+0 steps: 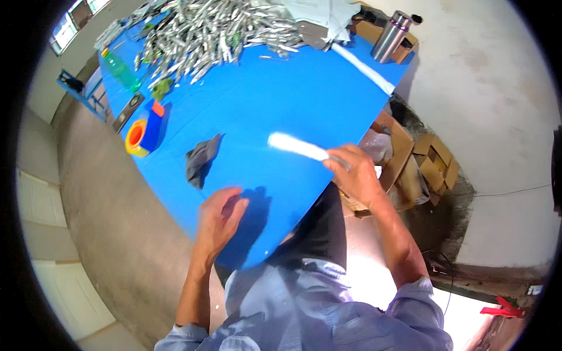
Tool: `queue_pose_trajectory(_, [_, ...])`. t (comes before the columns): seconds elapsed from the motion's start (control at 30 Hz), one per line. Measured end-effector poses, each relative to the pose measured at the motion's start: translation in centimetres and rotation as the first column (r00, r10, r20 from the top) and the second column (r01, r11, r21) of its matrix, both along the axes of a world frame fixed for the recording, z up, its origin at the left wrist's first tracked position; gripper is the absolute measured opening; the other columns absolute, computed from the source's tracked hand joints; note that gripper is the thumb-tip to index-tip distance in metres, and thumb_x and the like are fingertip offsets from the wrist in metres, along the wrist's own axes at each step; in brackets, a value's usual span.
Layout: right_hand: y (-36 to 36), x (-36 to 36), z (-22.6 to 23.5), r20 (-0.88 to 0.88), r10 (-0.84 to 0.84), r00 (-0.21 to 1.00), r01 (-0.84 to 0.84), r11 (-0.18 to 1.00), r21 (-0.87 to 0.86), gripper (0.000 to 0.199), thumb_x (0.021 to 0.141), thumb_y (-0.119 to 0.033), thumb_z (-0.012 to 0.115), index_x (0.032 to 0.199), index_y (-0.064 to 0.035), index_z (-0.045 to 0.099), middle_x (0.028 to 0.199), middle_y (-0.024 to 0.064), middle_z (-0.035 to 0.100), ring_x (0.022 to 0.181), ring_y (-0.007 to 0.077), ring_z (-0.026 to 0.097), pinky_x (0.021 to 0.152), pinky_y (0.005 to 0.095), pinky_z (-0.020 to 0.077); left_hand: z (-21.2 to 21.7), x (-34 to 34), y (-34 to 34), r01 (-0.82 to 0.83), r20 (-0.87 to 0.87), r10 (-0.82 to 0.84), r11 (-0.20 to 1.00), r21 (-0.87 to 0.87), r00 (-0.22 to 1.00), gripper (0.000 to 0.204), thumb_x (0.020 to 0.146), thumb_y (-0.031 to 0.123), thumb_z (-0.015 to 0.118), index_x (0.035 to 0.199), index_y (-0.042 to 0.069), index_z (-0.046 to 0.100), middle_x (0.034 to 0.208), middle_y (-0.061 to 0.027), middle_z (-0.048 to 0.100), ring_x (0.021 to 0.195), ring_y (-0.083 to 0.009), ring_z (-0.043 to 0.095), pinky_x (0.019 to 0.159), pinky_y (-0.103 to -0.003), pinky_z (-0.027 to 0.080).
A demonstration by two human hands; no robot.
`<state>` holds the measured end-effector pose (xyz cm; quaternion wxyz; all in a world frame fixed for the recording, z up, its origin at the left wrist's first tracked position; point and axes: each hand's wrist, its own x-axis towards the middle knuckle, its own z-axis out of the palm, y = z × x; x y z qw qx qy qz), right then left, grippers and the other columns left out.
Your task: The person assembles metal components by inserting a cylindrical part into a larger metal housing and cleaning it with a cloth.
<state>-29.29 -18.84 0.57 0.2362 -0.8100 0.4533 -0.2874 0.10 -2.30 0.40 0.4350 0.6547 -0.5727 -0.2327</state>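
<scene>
My right hand (355, 171) is closed round one end of a slim white stick-shaped thing (297, 145), held over the near right part of the blue table (257, 99). Its bright surface is smeared, so I cannot tell its exact kind. My left hand (220, 217) is at the table's near left edge with thumb and fingers apart and nothing between them. Just beyond it lies a crumpled dark grey cloth (202, 159). A big heap of slim silvery-white pieces (205, 35) covers the far part of the table.
At the table's left are a tape dispenser (145, 130), a dark flat bar (129, 113) and a green plastic bottle (121, 71). A steel flask (392, 37) and a long white strip (363, 68) are at the far right. Cardboard boxes (436, 161) stand below the right edge.
</scene>
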Motion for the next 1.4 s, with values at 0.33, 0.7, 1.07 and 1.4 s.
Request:
queue_pose_trajectory(0.33, [-21.9, -2.8, -0.8, -0.100, -0.247, 0.964, 0.264, 0.937, 0.230, 0.030, 0.093, -0.031, 0.073, 0.105, -0.0038, 0.077, 0.079, 0.0084, 0.071, 0.067, 0.0172, 0.063, 0.065, 0.0359, 0.0493, -3.8, 0.6, -1.3, 0.016, 0.338, 0.020, 0.995, -0.102, 0.941, 0.019, 0.085, -0.001, 0.078, 0.102, 0.000, 0.070, 0.083, -0.0126, 0.066, 0.063, -0.0227, 0.062, 0.054, -0.033, 0.048])
queue_pose_trajectory(0.7, [-29.9, 0.5, -0.4, -0.330, -0.326, 0.886, 0.338, 0.941, -0.022, 0.029, 0.094, -0.034, 0.072, 0.111, -0.0097, 0.075, 0.099, 0.0133, 0.077, 0.089, 0.0293, 0.074, 0.078, 0.0425, 0.0566, -3.0, 0.7, -1.7, -0.032, 0.315, 0.013, 0.998, 0.055, 0.949, 0.021, 0.083, 0.003, 0.080, 0.101, 0.000, 0.071, 0.082, -0.0152, 0.066, 0.064, -0.0241, 0.062, 0.054, -0.034, 0.047])
queue_pose_trajectory(1.07, [-30.2, -1.5, -2.9, -0.448, -0.449, 0.773, 0.188, 0.837, -0.514, 0.019, 0.094, -0.026, 0.071, 0.100, -0.0093, 0.076, 0.091, 0.0137, 0.072, 0.087, 0.0336, 0.069, 0.079, 0.0464, 0.0553, -3.7, 0.9, -1.9, -0.016, 0.325, 0.005, 0.999, 0.030, 0.946, 0.018, 0.084, 0.004, 0.078, 0.099, 0.001, 0.071, 0.080, -0.0138, 0.065, 0.057, -0.0226, 0.058, 0.050, -0.036, 0.043])
queue_pose_trajectory(1.4, [-30.9, -0.7, -3.1, -0.337, -0.422, 0.841, 0.206, 0.828, -0.522, 0.014, 0.094, -0.021, 0.071, 0.098, -0.0081, 0.075, 0.090, 0.0139, 0.072, 0.088, 0.0329, 0.068, 0.079, 0.0454, 0.0551, -3.9, 0.9, -1.3, -0.055, 0.303, 0.032, 0.996, 0.067, 0.953, 0.018, 0.083, 0.003, 0.078, 0.099, 0.000, 0.071, 0.079, -0.0145, 0.066, 0.057, -0.0224, 0.058, 0.050, -0.035, 0.044])
